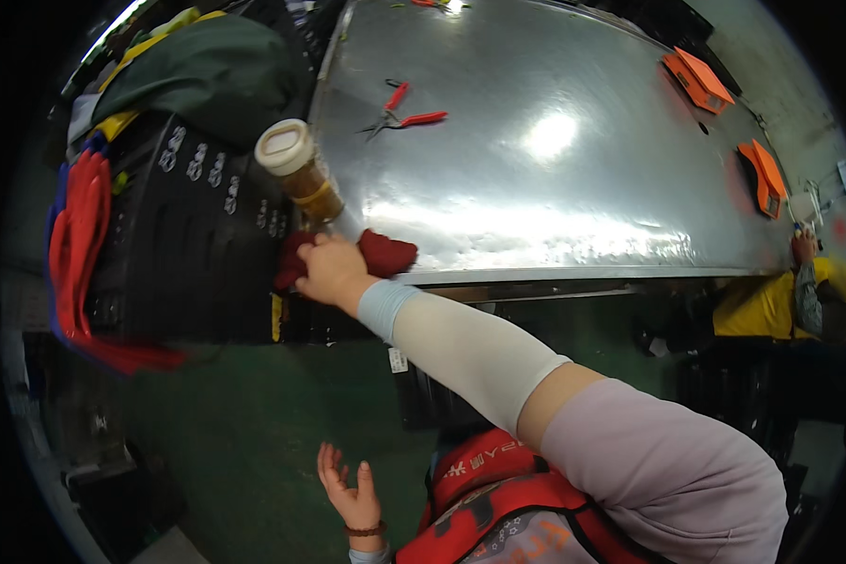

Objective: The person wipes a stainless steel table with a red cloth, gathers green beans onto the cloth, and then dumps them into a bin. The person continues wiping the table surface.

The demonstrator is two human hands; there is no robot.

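My right hand grips a dark red cloth at the near left corner of a metal-topped table. The cloth shows on both sides of the fingers; what lies under the palm is hidden. Just beyond the knuckles stands a clear jar with a white lid and brown contents. Low in the view, my left hand hangs over the green floor, fingers apart and nothing in it. Farther back on the tabletop lie red-handled snips, their handles spread.
Black crates flank the table's left side, with red gloves hung over them and a dark green cloth on top. Two orange scales stand along the right. A co-worker in yellow is at the far right.
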